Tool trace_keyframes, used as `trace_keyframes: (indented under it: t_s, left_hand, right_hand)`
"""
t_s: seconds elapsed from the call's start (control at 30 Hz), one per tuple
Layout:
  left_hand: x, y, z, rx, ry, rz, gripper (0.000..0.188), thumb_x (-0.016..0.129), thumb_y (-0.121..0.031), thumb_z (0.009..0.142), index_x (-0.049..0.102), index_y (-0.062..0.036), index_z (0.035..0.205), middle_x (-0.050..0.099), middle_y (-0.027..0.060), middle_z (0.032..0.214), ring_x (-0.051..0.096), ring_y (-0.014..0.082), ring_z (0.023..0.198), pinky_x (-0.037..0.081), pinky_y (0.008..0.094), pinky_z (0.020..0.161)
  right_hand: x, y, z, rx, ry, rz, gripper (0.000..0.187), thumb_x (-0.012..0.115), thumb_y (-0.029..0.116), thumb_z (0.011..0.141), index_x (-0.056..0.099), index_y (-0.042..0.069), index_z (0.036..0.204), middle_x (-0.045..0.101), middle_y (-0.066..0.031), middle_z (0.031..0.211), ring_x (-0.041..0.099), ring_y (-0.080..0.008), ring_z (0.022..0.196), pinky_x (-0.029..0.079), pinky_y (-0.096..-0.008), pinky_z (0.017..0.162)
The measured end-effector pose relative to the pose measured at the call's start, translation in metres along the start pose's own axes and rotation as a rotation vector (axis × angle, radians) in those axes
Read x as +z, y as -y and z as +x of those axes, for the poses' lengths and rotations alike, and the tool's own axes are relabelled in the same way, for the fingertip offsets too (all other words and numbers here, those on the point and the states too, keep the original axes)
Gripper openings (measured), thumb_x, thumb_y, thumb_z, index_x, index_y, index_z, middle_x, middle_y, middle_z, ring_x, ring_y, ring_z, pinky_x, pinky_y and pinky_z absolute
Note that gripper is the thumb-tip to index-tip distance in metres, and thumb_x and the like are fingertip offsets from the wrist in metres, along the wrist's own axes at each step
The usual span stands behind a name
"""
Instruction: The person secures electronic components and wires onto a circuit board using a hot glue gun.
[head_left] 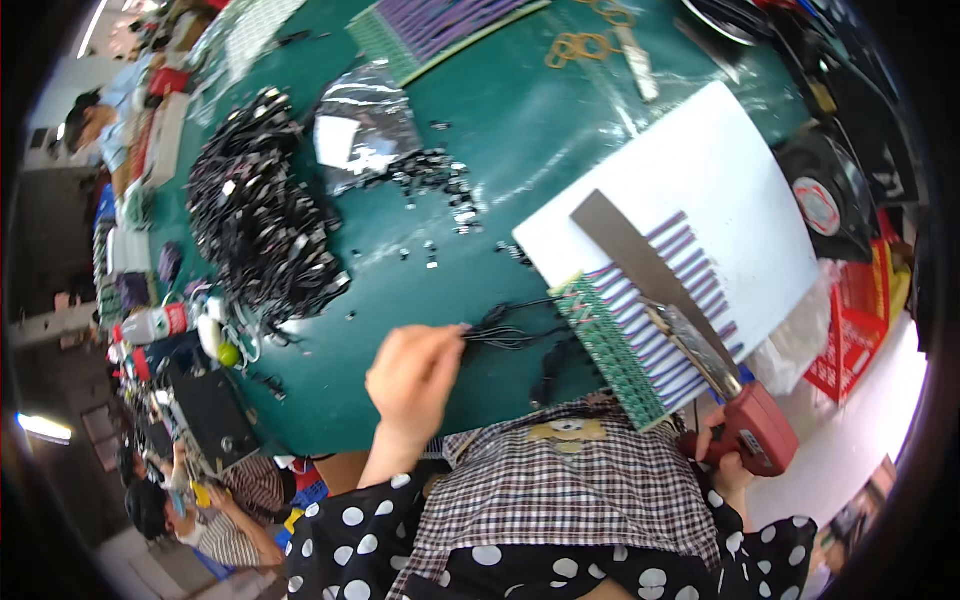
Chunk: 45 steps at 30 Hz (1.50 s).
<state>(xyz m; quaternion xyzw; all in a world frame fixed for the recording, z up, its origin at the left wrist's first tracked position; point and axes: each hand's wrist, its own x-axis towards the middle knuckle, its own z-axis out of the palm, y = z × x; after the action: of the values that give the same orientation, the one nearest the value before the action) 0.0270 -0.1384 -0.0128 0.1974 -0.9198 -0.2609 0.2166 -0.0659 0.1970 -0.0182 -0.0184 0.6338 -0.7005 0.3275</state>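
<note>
My left hand (413,373) is closed, thumb and fingers pinched at one end of a bundle of thin black cables (505,338). The cables run right toward a green circuit-board panel (622,362). My right hand (728,462) is wrapped around a red gun-shaped hand tool (760,430), which looks like a soldering gun. Its long metal front (695,350) points up and left over the panel's short purple-and-white ribbon wires (640,320). A flat grey-brown bar (650,270) lies across those wires. Underneath is a white board (720,170).
A big heap of black cables (262,215) covers the left of the green table (490,90). Beside it are a clear plastic bag (365,125) and small scattered black connectors (435,180). Another wired panel (445,35) and rubber bands (582,48) lie farther back. Co-workers sit at left.
</note>
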Motion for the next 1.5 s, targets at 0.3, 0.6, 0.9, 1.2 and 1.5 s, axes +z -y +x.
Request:
trace_keyframes:
  t_s: [0.3,0.6,0.9,1.2,1.5]
  left_hand:
    - [0.056,-0.050,0.020,0.514,0.131,0.020,0.030,0.066,0.006,0.058,0.066,0.0053,0.088,0.058,0.0098,0.080,0.058,0.0198,0.063,0.048,0.0263,0.052]
    - [0.056,-0.053,0.025,0.491,0.208,0.028,0.030,0.067,0.007,0.059,0.064,0.0059,0.089,0.058,0.0105,0.080,0.058,0.0200,0.064,0.048,0.0262,0.054]
    - [0.055,-0.051,0.025,0.454,0.212,-0.003,0.030,0.067,0.008,0.059,0.064,0.0055,0.089,0.057,0.0104,0.081,0.058,0.0202,0.065,0.048,0.0264,0.055]
    - [0.055,-0.051,0.026,0.455,0.211,0.000,0.030,0.067,0.008,0.059,0.065,0.0046,0.089,0.057,0.0099,0.081,0.057,0.0192,0.064,0.048,0.0260,0.055]
    - [0.054,-0.052,0.025,0.484,0.218,0.029,0.030,0.067,0.007,0.060,0.064,0.0046,0.090,0.057,0.0096,0.081,0.057,0.0190,0.063,0.048,0.0259,0.053]
  right_hand:
    - [0.003,0.012,0.003,0.070,-0.021,0.038,0.080,0.075,0.050,0.070,0.045,-0.006,0.119,0.061,-0.0106,0.093,0.055,-0.0136,0.061,0.042,-0.0250,0.056]
    - [-0.017,-0.004,0.004,-0.018,0.082,-0.207,0.074,0.077,0.045,0.070,0.051,-0.007,0.116,0.064,-0.0035,0.072,0.061,-0.0129,0.063,0.047,-0.0250,0.061]
    - [-0.020,-0.008,0.007,-0.243,0.160,-0.448,0.071,0.074,0.042,0.074,0.050,-0.008,0.118,0.065,-0.0019,0.070,0.066,-0.0191,0.067,0.051,-0.0298,0.065]
    - [-0.022,-0.010,0.004,-0.228,0.199,-0.526,0.068,0.072,0.043,0.076,0.051,-0.007,0.118,0.065,-0.0069,0.076,0.065,-0.0211,0.064,0.051,-0.0306,0.063]
    - [-0.017,-0.011,-0.002,-0.231,0.074,-0.402,0.069,0.070,0.043,0.078,0.047,-0.006,0.122,0.065,-0.0058,0.075,0.064,-0.0171,0.060,0.050,-0.0285,0.059]
